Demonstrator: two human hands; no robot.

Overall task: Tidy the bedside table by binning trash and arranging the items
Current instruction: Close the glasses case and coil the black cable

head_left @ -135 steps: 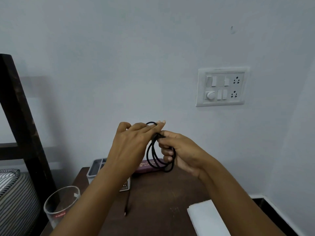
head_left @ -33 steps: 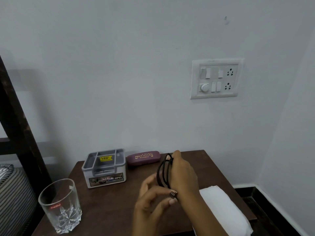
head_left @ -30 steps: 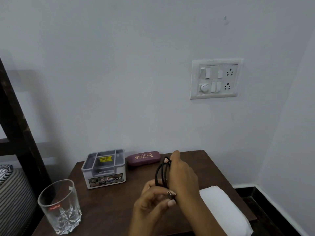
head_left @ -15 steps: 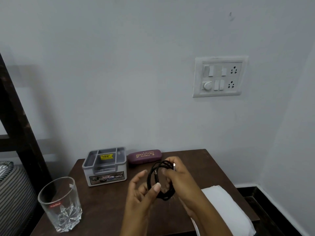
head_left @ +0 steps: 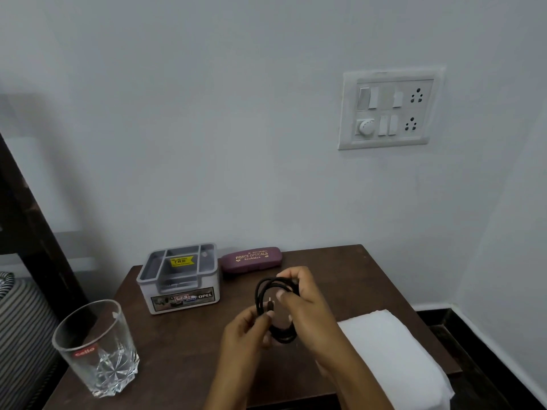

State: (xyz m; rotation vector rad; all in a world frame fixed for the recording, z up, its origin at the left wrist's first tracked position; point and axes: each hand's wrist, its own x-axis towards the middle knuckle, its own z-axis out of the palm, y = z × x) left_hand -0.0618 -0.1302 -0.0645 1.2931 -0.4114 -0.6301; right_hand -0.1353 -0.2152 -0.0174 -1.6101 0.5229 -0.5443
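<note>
- Above the middle of the bench (head_left: pixel 183 344), a coiled black cable (head_left: pixel 273 309) hangs between both hands.
- The right hand (head_left: pixel 307 309) grips the coil's top; the left hand (head_left: pixel 245 332) pinches its loose end.
- Toward the back edge stand a grey organiser box (head_left: pixel 180 276) and, just beside it, a maroon spectacle case (head_left: pixel 251 258).
- A glass (head_left: pixel 94 347) stands at the front left corner.
- A folded white cloth (head_left: pixel 393 353) lies along the right edge.

A black coiled cable (head_left: pixel 268 306) sits between the hands. Beneath them, the bench (head_left: pixel 183 344) is dark brown wood. Beyond the left hand (head_left: pixel 247 332) stands a grey organiser box (head_left: pixel 180 278) with a yellow sticker, and beside it a maroon spectacle case (head_left: pixel 251 258) with gold lettering. Left of the hands, a clear cut-pattern glass (head_left: pixel 96 347) bears a red label. Right of the right hand (head_left: pixel 307 309) lies a white cloth (head_left: pixel 393 359).
</note>
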